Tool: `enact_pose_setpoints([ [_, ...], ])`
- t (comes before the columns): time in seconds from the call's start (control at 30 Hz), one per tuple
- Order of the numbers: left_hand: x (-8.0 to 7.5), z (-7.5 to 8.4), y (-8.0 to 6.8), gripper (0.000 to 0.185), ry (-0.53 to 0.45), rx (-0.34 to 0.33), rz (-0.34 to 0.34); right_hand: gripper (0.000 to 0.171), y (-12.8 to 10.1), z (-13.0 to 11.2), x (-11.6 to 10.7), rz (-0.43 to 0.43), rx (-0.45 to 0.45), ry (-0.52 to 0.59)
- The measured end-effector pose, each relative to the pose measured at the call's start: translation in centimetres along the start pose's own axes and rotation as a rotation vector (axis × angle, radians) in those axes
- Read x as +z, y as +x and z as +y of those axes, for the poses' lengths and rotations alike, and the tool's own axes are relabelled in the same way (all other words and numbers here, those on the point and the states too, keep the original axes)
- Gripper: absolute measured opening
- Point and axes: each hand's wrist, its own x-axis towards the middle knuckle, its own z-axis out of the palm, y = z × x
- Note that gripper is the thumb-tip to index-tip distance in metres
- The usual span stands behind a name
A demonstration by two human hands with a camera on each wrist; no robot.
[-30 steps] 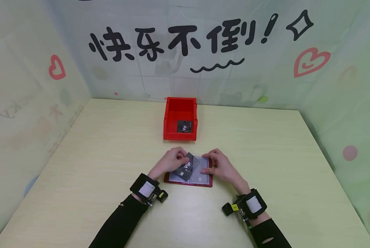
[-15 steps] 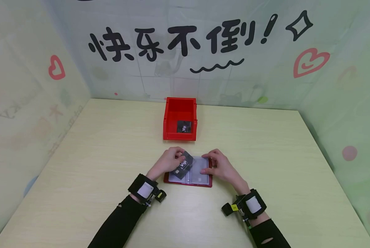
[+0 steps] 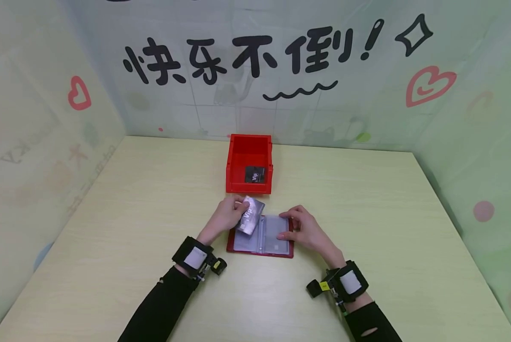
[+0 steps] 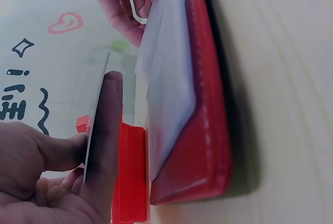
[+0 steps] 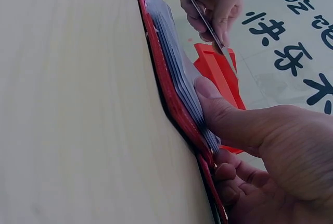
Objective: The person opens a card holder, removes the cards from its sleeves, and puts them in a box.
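Observation:
A dark VIP card (image 3: 250, 216), bright with glare in the head view, is pinched between the thumb and fingers of my left hand (image 3: 228, 212). It is tilted above the left side of an open red card holder (image 3: 260, 255) with clear plastic sleeves (image 3: 276, 232). In the left wrist view the card (image 4: 97, 114) appears edge-on, apart from the sleeves. My right hand (image 3: 303, 228) grips the holder's right edge. The right wrist view shows its thumb (image 5: 223, 112) on the stacked sleeves and its fingers curled at the cover.
Behind the card holder stands a red bin (image 3: 248, 188) with another black VIP card (image 3: 255, 174) lying inside near its front. Printed walls (image 3: 306, 118) border the pale wooden table (image 3: 152, 199) at the back and sides.
The left hand has drawn the card up and to the left, off the sleeves and toward the bin, tilting it so it catches the light. My right hand keeps its place.

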Motion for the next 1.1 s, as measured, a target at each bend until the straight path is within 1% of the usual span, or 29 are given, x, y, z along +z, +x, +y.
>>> enact_pose_setpoints([
  [0.17,-0.2,0.2,0.5,0.037,-0.074,0.006,0.016,0.051,-0.1,0.0,0.0,0.001,-0.010,0.007],
  [0.33,-0.8,0.8,1.3,0.037,-0.149,0.020,0.024,0.051,-0.1,0.0,0.0,0.006,-0.027,0.002],
  [0.43,-1.1,1.3,1.8,0.038,-0.191,0.017,0.026,0.050,-0.1,0.0,0.0,0.009,-0.032,0.000],
  [0.67,-1.8,2.4,3.3,0.048,-0.285,-0.008,-0.020,0.051,-0.1,0.0,0.0,0.007,-0.019,-0.004],
  [0.77,-1.8,2.8,3.9,0.055,-0.314,-0.014,-0.022,0.050,-0.2,0.0,0.0,0.005,-0.019,-0.004],
  [0.87,-1.7,3.3,4.5,0.060,-0.300,0.001,0.005,0.050,-0.2,0.0,0.0,0.006,-0.019,-0.003],
  [0.93,-1.6,3.7,4.9,0.061,-0.252,0.020,0.051,0.050,-0.2,0.0,0.0,0.007,-0.019,-0.004],
  [1.03,-1.3,4.2,5.6,0.058,-0.180,0.066,0.130,0.050,-0.2,0.0,0.0,0.009,-0.022,-0.003],
  [1.1,-1.1,4.4,6.1,0.056,-0.146,0.079,0.177,0.050,-0.2,0.0,0.0,0.010,-0.023,-0.002],
])
